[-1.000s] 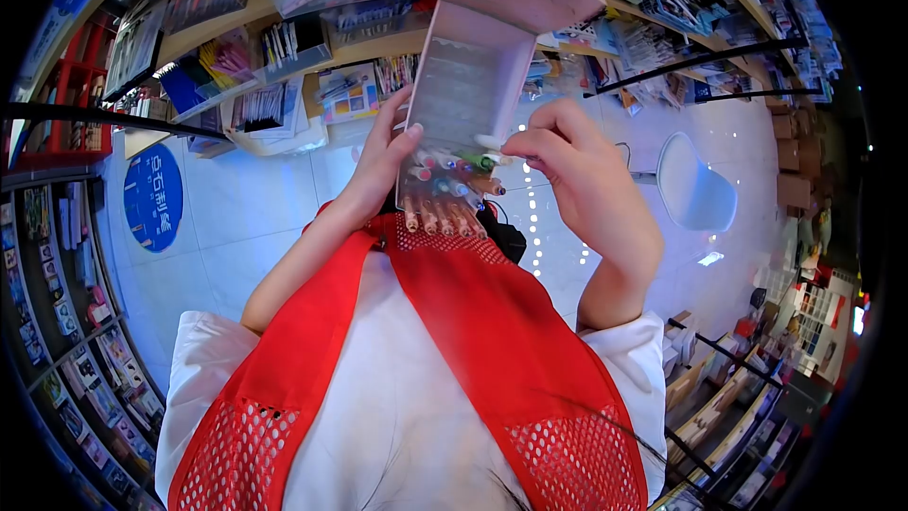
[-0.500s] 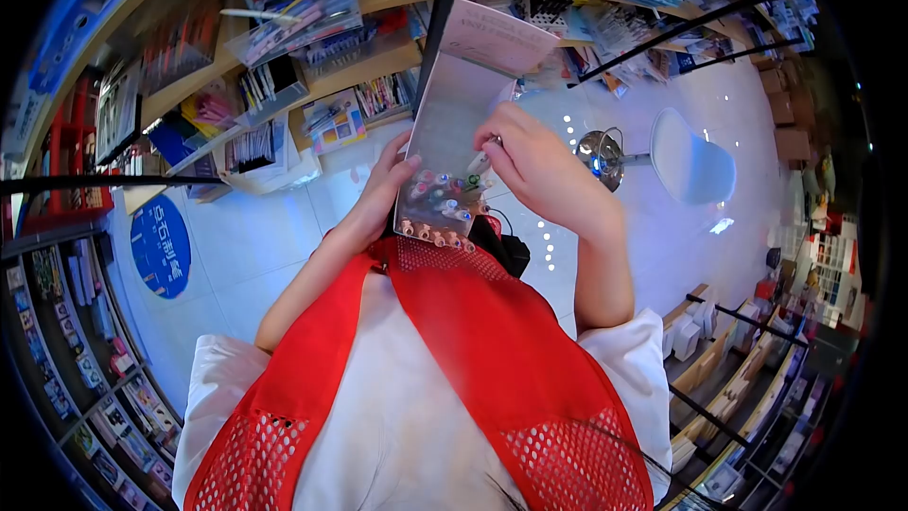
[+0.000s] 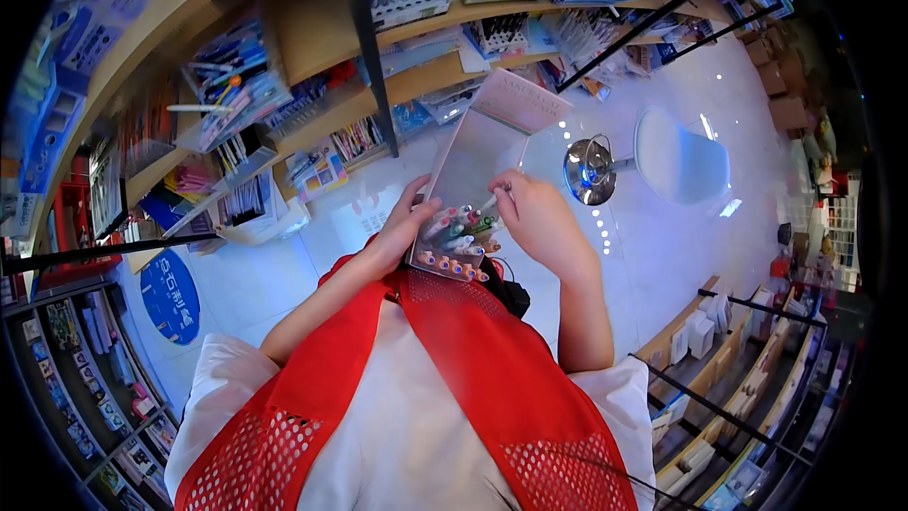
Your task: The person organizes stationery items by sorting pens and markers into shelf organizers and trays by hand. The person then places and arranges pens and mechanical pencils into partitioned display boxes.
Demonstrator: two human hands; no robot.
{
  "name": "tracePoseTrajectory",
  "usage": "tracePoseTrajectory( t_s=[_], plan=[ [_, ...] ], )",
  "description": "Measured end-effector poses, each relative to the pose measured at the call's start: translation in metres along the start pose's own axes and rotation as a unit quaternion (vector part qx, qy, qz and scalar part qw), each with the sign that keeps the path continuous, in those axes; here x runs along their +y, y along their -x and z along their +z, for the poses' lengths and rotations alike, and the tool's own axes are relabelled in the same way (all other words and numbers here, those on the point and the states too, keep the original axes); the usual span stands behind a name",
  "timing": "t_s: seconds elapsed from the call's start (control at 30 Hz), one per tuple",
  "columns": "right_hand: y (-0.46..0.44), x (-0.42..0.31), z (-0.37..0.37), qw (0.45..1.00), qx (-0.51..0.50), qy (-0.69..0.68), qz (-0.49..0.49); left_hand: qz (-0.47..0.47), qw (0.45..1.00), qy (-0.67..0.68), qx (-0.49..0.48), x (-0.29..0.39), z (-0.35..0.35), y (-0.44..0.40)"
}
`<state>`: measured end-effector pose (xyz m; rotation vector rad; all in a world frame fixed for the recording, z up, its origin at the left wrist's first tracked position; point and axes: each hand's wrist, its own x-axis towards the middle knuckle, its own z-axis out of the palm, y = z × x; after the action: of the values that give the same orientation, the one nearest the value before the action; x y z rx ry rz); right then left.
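My left hand [image 3: 405,229] is wrapped round the left side of a pen display box [image 3: 473,163], its thumb lying over the edge by the pens. The box has a tall raised back with a pale printed header. Several pens [image 3: 461,230] with coloured ends stand in its lower part, and a row with orange ends [image 3: 452,265] lines the front nearest my body. At the right side of the box, my right hand [image 3: 537,220] pinches a slim pale pen [image 3: 489,203] between thumb and fingers, above the other pens. Part of that pen is hidden by my fingers.
Wooden shelves [image 3: 312,33] ahead hold pens, trays and packets. A white swivel chair [image 3: 683,159] with a chrome base stands at right. A blue round floor sticker [image 3: 170,295] lies at left. Racks of goods [image 3: 747,360] stand at lower right, cartons [image 3: 780,85] farther back.
The view has shifted, and the box with both hands sits slightly lower in it. My right hand has shifted slightly relative to the box, still pinching the pen.
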<state>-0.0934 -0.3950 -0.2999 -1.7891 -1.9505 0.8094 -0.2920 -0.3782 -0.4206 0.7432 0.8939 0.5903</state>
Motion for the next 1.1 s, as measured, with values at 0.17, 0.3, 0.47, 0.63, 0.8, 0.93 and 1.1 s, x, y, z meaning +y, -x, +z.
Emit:
tracePoseTrajectory(
  t_s=[0.17, 0.3, 0.47, 0.63, 0.8, 0.93, 1.1],
  plan=[
    [-0.008, 0.058, -0.032, 1.0, 0.011, -0.023, 0.004, -0.019, 0.999, 0.027, 0.01, 0.003, 0.054, -0.052],
    [-0.018, 0.098, -0.073, 0.999, 0.012, -0.02, 0.028, -0.023, 0.995, 0.095, -0.005, 0.012, 0.106, -0.085],
    [-0.039, 0.154, -0.079, 0.967, 0.228, -0.109, -0.023, -0.084, 0.971, 0.224, 0.019, -0.007, 0.131, -0.131],
    [-0.04, 0.244, -0.007, 0.929, -0.108, -0.299, 0.19, -0.11, 0.924, 0.362, 0.058, -0.049, 0.126, -0.144],
    [-0.057, 0.235, -0.016, 0.715, -0.268, -0.572, 0.299, -0.084, 0.931, 0.305, 0.182, -0.067, 0.124, -0.14],
    [-0.059, 0.243, -0.027, 0.774, -0.284, -0.538, 0.176, -0.036, 0.968, 0.211, 0.128, -0.036, 0.125, -0.131],
    [-0.069, 0.272, -0.021, 0.76, -0.283, -0.57, 0.13, 0.013, 0.982, 0.126, 0.141, -0.028, 0.14, -0.133]
  ],
)
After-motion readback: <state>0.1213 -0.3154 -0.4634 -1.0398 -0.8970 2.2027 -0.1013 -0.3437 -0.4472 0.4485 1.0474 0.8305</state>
